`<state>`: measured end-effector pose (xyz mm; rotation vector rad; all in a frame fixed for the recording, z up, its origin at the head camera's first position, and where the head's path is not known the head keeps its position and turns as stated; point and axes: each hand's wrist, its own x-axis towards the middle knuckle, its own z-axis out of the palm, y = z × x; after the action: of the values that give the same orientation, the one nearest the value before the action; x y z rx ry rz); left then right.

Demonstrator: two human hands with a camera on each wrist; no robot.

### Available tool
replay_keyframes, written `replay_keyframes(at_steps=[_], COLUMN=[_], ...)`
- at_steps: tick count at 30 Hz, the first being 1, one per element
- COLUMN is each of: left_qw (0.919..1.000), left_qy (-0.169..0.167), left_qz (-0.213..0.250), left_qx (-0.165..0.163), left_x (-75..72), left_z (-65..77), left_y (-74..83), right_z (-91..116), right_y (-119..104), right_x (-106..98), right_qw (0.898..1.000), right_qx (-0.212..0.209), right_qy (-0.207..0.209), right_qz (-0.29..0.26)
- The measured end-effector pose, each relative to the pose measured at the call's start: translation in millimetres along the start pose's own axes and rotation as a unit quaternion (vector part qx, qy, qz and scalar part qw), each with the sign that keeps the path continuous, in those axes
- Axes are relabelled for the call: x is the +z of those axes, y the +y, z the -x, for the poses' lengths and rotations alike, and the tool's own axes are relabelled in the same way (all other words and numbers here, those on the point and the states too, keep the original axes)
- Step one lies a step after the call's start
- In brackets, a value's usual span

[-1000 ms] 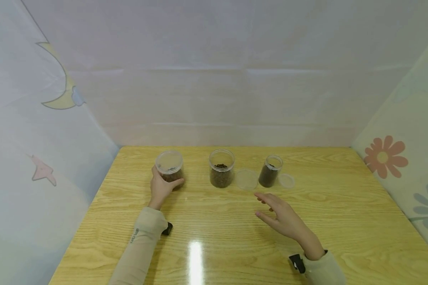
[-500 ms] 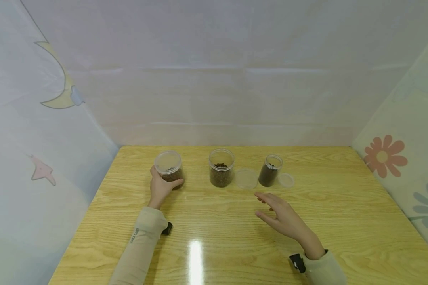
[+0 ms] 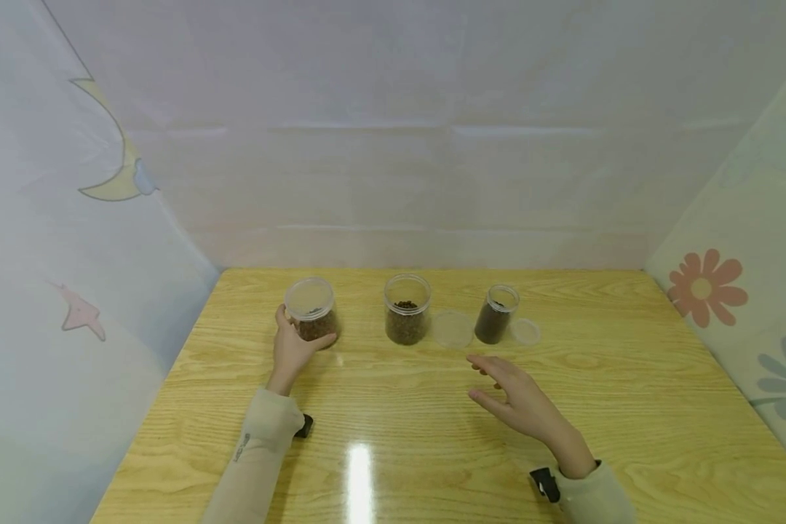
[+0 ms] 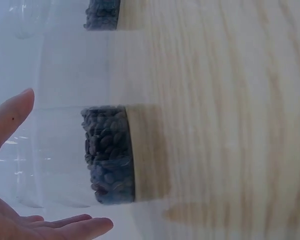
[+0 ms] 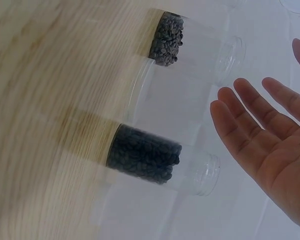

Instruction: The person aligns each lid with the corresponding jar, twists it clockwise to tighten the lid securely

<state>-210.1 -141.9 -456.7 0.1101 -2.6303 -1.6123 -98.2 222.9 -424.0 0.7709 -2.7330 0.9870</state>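
A wide clear jar (image 3: 317, 320) partly filled with dark brown beans stands upright at the table's left. My left hand (image 3: 292, 351) is around its near left side, thumb and fingers spread. In the left wrist view the thumb (image 4: 15, 116) and the straight fingers (image 4: 75, 227) stand on either side of the jar, loosely parted. My right hand (image 3: 520, 399) hovers over the table with relaxed fingers, holding nothing. Nearest to it is a narrow open jar (image 3: 493, 320) of dark beans, seen also in the right wrist view.
A second wide jar (image 3: 406, 324) of beans stands open in the middle of the row. To its right lies a large clear lid (image 3: 453, 330), and a smaller lid (image 3: 526, 332) lies beside the narrow jar. A fabric backdrop (image 3: 406, 182) rises behind the wooden table (image 3: 419, 451).
My left hand has loosened from the wide jar and drawn back slightly toward the near left. The jar stays about where it was. My right hand has not moved.
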Motion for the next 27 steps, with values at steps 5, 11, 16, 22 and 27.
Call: replay_keyframes(at_steps=[5, 11, 16, 22, 27], left_qw=[0.9997, 0.999, 0.9982, 0.9942, 0.992], left_qy=[-0.002, 0.001, 0.011, 0.033, 0.018], left_qz=[-0.021, -0.038, -0.059, -0.082, -0.082], left_qx=[-0.015, -0.025, -0.006, 0.061, 0.094], left_x=[-10.0, -19.7, -21.8, -24.2, -22.1], left_z=[8.7, 18.9, 29.6, 42.2, 51.2], left_y=[7.7, 9.5, 9.8, 12.5, 17.8], right_z=[0.4, 1.6, 3.1, 2.4, 2.3], right_y=[-0.5, -1.0, -0.3, -0.8, -2.3], right_x=[0.3, 1.0, 2.7, 5.2, 6.9], right_qw=[1.0, 1.0, 1.0, 1.0, 1.0], right_qx=[0.0, 0.004, 0.005, 0.0, -0.004], right_qy=[-0.002, 0.0, 0.001, -0.008, -0.008], right_qz=[0.0, 0.0, -0.003, -0.013, -0.018])
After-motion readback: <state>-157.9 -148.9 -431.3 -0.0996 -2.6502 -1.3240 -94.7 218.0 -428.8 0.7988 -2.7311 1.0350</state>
